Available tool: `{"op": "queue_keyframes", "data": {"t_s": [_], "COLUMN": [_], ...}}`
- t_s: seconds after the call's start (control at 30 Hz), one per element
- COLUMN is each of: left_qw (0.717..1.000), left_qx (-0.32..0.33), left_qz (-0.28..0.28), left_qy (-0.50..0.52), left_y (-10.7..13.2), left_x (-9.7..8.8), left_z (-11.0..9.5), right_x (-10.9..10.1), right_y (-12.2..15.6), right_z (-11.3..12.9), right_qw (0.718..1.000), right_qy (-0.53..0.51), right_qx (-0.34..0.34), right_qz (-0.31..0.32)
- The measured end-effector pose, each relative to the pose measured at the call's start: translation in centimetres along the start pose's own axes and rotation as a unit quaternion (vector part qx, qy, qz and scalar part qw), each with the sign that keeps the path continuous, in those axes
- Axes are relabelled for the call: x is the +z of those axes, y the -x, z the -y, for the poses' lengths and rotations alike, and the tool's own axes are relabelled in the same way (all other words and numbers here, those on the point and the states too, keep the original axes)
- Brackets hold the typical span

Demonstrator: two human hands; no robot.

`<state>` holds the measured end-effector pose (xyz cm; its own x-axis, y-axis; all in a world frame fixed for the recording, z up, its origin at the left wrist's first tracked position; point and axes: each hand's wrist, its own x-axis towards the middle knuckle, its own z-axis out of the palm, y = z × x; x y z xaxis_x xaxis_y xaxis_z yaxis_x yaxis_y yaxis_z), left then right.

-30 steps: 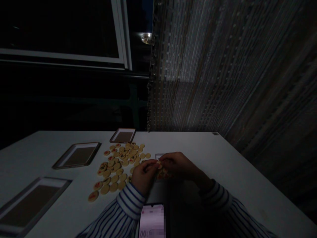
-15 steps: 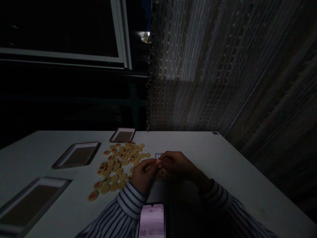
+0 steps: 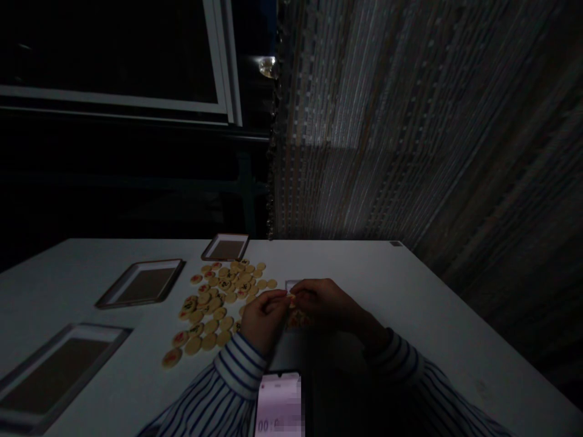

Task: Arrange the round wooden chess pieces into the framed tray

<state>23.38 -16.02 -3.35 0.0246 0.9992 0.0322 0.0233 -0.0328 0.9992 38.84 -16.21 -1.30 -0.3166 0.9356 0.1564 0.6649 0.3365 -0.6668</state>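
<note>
My left hand (image 3: 263,318) and my right hand (image 3: 325,298) meet at the fingertips, both with fingers pinched together. Between them shows a small pale Chinese chess piece (image 3: 293,300) with a red mark, partly covered by the fingers. Just below lies a small clear tray (image 3: 290,283) with several red-marked pieces (image 3: 298,320) in it, largely hidden by my right hand. Left of my hands spreads a loose heap of round wooden Chinese chess pieces (image 3: 214,303), some marked red or black, others showing blank faces.
Three shallow framed trays stand left: a near one (image 3: 98,331), a middle one (image 3: 170,264) and a far one (image 3: 218,236). A lit phone (image 3: 279,403) lies below my wrists on the white table (image 3: 437,340). A bead curtain (image 3: 364,121) hangs behind, in dim light.
My fingertips have shifted slightly over the small tray, and the piece between them sits a little differently. The heap and the framed trays are unchanged.
</note>
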Motion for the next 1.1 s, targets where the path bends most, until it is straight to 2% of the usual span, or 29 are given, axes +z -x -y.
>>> {"op": "queue_keyframes", "data": {"t_s": [0.27,0.43,0.73,0.93,1.1], "left_qw": [1.000,1.000,0.999,0.999,0.999], "left_qx": [-0.003,-0.001,0.015,0.037,0.034], "left_qz": [0.002,-0.005,0.018,0.017,0.024], "left_qy": [0.024,0.027,0.025,-0.023,-0.019], "left_y": [0.1,-0.1,-0.2,-0.8,-0.8], "left_x": [0.1,-0.1,-0.3,-0.6,-0.6], "left_z": [-0.1,0.4,0.8,1.9,1.7], "right_x": [-0.1,-0.2,-0.5,-1.0,-1.0], "right_y": [-0.1,-0.1,0.0,0.1,0.0], "right_z": [0.2,0.1,0.5,1.2,1.0], "right_qw": [1.000,1.000,1.000,0.997,0.983], "right_qy": [-0.012,-0.009,-0.017,0.056,0.139], "right_qx": [0.007,-0.016,-0.017,-0.060,-0.118], "right_qz": [0.002,0.003,-0.007,0.015,0.006]}}
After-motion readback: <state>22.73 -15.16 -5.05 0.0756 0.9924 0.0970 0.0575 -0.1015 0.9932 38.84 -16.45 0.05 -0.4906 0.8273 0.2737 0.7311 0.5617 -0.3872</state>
